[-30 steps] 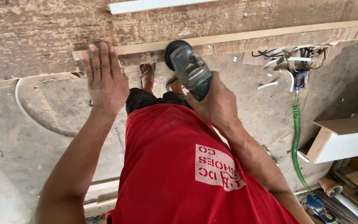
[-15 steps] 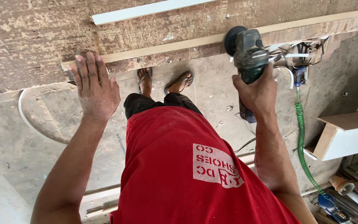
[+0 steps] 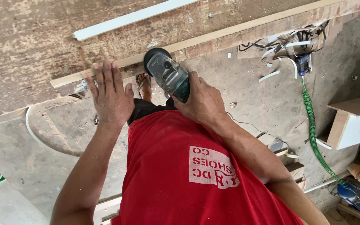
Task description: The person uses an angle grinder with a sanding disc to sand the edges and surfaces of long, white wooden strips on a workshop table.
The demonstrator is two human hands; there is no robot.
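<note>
My right hand [image 3: 203, 102] grips a green and grey power sander [image 3: 167, 71] and holds its round head against the edge of a long pale wooden strip [image 3: 230, 32] that runs along the front of a rough worn board [image 3: 34, 37]. My left hand [image 3: 111, 98] is open with fingers spread, its fingertips resting on the strip just left of the sander. Below the hands I see my red shirt [image 3: 188, 171] and my sandalled foot [image 3: 143, 83] on the floor.
A white strip [image 3: 130, 17] lies on the board. A green coiled hose [image 3: 311, 125] runs over the dusty concrete floor from a tangle of cables [image 3: 288, 39]. A white and wood box [image 3: 357, 121] stands at the right, a curved white band [image 3: 34, 133] lies at the left.
My right hand has swept the sander along the strip's edge, first to the right, then back left next to my left hand. My left hand has stayed on the strip.
</note>
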